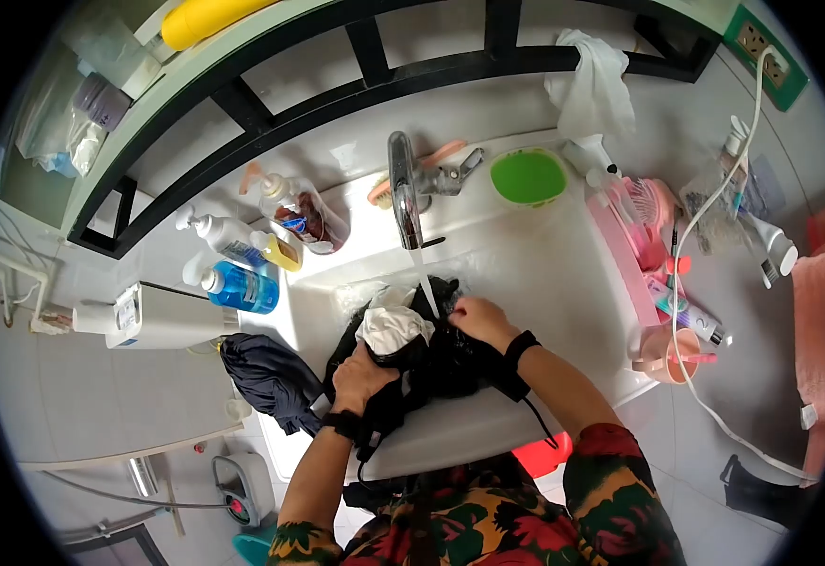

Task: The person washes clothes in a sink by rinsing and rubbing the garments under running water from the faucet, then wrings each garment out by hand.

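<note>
A wet black garment (442,363) with dark cords lies bunched in the front of the white sink (544,274). Water runs from the chrome faucet (403,179) onto its far side. Crumpled white fabric (393,327) bulges up out of the black cloth on the left; whether it is a lining or a separate piece I cannot tell. My left hand (363,379) is closed on the black cloth just below this white part. To the right of the water stream, my right hand (484,323) pinches the garment, fingertips partly hidden.
Pump bottles, one of them blue (242,288), stand along the sink's left side. Dark folded clothing (271,377) hangs over the left edge. A green soap dish (528,176) sits behind the basin. At the right are a pink basket (620,250), a cup (665,356) and a white cable (691,245).
</note>
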Demonstrator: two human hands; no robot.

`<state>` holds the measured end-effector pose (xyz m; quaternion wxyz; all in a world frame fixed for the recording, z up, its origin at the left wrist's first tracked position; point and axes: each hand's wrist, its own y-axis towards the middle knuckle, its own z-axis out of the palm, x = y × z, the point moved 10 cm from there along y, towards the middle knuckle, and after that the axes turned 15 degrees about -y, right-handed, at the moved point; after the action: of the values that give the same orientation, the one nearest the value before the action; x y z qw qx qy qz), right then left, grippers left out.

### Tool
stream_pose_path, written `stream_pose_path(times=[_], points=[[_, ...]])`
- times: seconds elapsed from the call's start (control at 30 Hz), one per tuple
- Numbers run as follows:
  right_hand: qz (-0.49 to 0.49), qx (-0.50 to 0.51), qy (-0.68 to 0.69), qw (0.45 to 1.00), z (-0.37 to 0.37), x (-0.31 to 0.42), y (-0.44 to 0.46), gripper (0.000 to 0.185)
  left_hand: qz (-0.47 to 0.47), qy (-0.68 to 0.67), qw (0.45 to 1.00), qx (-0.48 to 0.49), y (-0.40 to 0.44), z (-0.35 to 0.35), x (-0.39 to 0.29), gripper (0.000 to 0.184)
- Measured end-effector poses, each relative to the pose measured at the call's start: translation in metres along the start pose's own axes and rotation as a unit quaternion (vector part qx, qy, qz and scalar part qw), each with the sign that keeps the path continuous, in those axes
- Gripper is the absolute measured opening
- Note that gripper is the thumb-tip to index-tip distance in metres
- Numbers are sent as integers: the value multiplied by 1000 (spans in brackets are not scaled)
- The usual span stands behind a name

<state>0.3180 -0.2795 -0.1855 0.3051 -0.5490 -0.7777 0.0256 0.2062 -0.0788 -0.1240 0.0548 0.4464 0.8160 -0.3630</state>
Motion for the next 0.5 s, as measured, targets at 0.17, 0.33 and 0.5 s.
stream_pose_path(times=[0.17,0.33,0.5], points=[[-7,-104,-128,986,26,-24,12,27,-26,-9,1000,-14,5,1,9,81],[-39,-17,-218,975,17,-13,8,22,-44,-21,998,-44,2,2,14,80],[-94,43,-293,950,20,-7,6,23,-45,-48,995,-72,1,2,10,73]])
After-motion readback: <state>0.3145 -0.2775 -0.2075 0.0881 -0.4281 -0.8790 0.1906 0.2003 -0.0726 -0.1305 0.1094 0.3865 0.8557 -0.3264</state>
